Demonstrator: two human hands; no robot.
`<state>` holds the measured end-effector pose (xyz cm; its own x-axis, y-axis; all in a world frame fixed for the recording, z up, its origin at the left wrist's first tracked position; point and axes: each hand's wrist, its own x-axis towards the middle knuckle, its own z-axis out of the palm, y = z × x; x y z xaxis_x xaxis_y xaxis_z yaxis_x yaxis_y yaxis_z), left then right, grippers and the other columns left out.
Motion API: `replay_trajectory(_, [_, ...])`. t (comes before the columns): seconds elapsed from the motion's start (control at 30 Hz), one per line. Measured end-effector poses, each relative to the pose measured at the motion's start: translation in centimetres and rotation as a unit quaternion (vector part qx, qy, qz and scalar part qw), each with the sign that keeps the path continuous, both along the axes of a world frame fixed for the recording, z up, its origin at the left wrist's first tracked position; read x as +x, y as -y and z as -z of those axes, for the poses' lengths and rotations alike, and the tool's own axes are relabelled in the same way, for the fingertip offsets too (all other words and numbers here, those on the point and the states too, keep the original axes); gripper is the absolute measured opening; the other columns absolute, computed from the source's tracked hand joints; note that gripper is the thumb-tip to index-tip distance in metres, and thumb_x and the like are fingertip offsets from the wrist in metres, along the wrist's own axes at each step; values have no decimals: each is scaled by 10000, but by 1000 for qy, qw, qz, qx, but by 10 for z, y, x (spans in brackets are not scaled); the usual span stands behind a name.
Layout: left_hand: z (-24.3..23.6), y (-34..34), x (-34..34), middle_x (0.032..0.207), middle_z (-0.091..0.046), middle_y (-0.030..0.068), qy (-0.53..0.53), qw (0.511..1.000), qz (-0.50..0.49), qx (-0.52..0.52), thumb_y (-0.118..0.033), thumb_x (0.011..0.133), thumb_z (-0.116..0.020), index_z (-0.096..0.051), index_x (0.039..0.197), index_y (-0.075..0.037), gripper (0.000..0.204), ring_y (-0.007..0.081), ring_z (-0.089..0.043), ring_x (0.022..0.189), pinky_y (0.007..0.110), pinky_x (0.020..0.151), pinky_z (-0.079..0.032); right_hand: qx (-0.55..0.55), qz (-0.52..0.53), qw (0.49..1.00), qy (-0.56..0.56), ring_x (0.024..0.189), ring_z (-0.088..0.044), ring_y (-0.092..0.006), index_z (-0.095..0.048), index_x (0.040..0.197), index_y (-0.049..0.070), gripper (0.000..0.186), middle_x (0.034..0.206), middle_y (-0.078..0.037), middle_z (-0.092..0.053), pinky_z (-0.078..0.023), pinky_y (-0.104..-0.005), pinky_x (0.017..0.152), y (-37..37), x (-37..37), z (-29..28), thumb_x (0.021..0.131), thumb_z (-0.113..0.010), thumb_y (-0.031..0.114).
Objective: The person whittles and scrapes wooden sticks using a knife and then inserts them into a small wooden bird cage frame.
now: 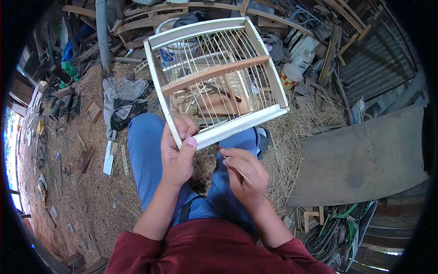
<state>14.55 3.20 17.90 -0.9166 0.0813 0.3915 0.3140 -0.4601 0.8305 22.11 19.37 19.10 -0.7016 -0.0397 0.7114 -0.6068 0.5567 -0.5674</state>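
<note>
A wooden cage (242, 124) with pale rails and many thin upright bars is held tilted above my knees. A reddish-brown crosspiece (214, 74) runs across its middle. My left hand (179, 157) grips the cage's near left corner, thumb on the pale near rail and fingers curled round the frame. Just below that rail, my right hand (246, 172) is closed on a thin wooden stick (249, 183), whose far tip points toward the underside of the rail. Whether the tip touches the cage, I cannot tell.
Beyond the cage lies a brown wooden block (216, 105) on the straw-strewn ground. A grey sheet (360, 160) is at the right, a red-and-yellow tin (290, 76) behind it. Grey cloth (123, 93) and a white offcut (109, 157) lie to the left. Scrap timber lines the back.
</note>
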Motion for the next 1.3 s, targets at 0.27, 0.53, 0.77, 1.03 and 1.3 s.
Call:
replay_trajectory(0.27, [2,0,4,909,-415,33,3,1000,2,6,-146,938,-622,-394,988,-113,236,130,-361,840,286,790,-340,9,-3,1000,-7,925,-751,-327,-628,1100,34,315,1025,-192,-737,-618,-369,778,1,-5,11,852,-735,-129])
replay_trajectory(0.53, [2,0,5,910,-416,33,6,1000,-1,6,-139,929,-623,-396,988,-113,235,130,-370,838,293,784,-354,-22,-15,1000,0,961,-731,-352,-668,1106,25,354,1091,-184,-718,-607,-396,817,-1,-6,21,789,-710,-126])
replay_trajectory(0.77, [-3,-2,6,913,-417,32,4,1000,-2,-4,-135,924,-620,-397,986,-113,233,128,-375,835,292,784,-359,-5,-19,1000,5,959,-731,-356,-658,1113,21,345,1087,-188,-714,-607,-403,809,-5,-3,19,794,-716,-99])
replay_trajectory(1.03, [-1,-5,8,908,-417,29,5,1000,10,-4,-156,939,-637,-397,991,-117,249,124,-374,830,280,769,-350,7,-17,1000,9,905,-719,-354,-647,1098,21,308,1024,-175,-698,-597,-408,762,-4,-7,11,813,-720,-67])
replay_trajectory(1.3, [-4,-7,7,908,-413,30,0,1000,13,-11,-152,933,-641,-395,997,-116,257,126,-368,833,280,770,-346,30,12,998,62,848,-693,-355,-653,1076,19,264,973,-162,-679,-568,-411,720,-5,-15,24,835,-712,-72])
